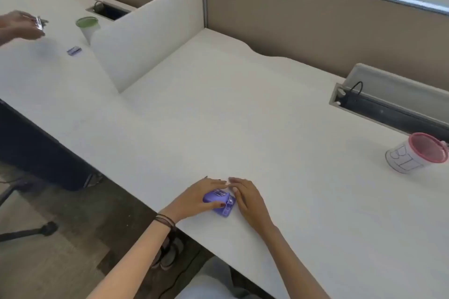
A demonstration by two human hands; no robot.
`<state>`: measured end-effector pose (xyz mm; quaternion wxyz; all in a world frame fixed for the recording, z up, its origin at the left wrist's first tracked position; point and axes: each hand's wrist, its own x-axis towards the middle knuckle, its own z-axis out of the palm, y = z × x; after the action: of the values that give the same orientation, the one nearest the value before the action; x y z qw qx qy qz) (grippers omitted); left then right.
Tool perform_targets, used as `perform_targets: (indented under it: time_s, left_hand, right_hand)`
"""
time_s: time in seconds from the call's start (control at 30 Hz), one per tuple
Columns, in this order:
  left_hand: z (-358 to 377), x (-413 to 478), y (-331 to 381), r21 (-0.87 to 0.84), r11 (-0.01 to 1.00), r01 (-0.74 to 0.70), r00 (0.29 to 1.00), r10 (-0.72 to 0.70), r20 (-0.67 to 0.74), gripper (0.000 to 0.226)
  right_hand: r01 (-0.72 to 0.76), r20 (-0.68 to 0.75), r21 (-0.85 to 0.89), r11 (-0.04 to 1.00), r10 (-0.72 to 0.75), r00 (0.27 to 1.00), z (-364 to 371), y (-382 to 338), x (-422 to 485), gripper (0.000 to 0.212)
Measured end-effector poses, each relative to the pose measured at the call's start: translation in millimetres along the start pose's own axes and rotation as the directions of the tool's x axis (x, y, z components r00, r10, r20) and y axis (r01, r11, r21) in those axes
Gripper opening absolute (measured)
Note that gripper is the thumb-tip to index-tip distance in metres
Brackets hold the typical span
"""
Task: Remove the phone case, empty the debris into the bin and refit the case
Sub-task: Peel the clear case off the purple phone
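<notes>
A phone in a purple case (220, 201) lies on the white desk (243, 116) near its front edge, camera lenses facing up. My left hand (199, 195) rests over its left side, thumb pressed on the case near the lenses. My right hand (247, 198) lies flat along its right edge, fingers stretched forward and touching the case. Both hands hold it against the desk. A small white bin (413, 155) with a pink rim and hand-drawn letters stands at the far right of the desk.
A white divider panel (148, 31) splits this desk from the one on the left, where another person's hand (19, 25) holds a small object near a green-rimmed cup (88, 28). An open cable tray (388, 109) sits at the back right. Shoes lie under the desk.
</notes>
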<state>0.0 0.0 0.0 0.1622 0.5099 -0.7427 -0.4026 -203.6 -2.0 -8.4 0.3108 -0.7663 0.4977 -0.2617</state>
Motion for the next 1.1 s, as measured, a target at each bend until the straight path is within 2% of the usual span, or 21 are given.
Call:
perform_targets:
  time_s: [0.17,0.43,0.6,0.77,0.9,0.97,1.03,1.1]
  left_hand:
    - [9,-8,0,0.136,0.987,-0.087,0.992,0.099,-0.082,0.055]
    - [24,-11,-3,0.181,0.971,-0.158,0.924,0.210,-0.320,0.041]
    - [24,-2,-8,0.151,0.978,-0.144,0.914,0.190,-0.359,0.035]
    - [26,10,-5,0.095,0.989,-0.109,0.906,0.139,-0.400,0.036]
    - [29,25,8,-0.010,0.996,-0.092,0.877,0.076,-0.475,0.034]
    - [29,36,16,-0.102,0.992,-0.074,0.868,0.014,-0.496,0.038]
    - [30,48,31,-0.302,0.952,-0.059,0.862,-0.104,-0.496,0.036]
    - [32,60,51,-0.516,0.855,-0.053,0.857,-0.226,-0.463,0.032]
  right_hand:
    - [-0.002,0.017,-0.059,0.998,0.003,1.000,-1,2,-1,0.023]
    - [0.016,0.013,-0.042,0.999,-0.016,1.000,1,10,-1,0.023]
    - [-0.008,0.014,0.016,1.000,0.008,1.000,-1,8,-2,0.028]
    - [-0.147,-0.017,0.172,0.974,0.152,0.988,-6,6,2,0.035]
    - [-0.166,-0.045,0.304,0.938,0.188,0.981,-22,1,15,0.032]
    - [-0.212,-0.068,0.357,0.910,0.252,0.965,-34,1,22,0.032]
    - [-0.247,-0.093,0.412,0.877,0.310,0.946,-47,4,27,0.032]
    - [-0.261,-0.115,0.445,0.857,0.343,0.932,-61,5,30,0.030]
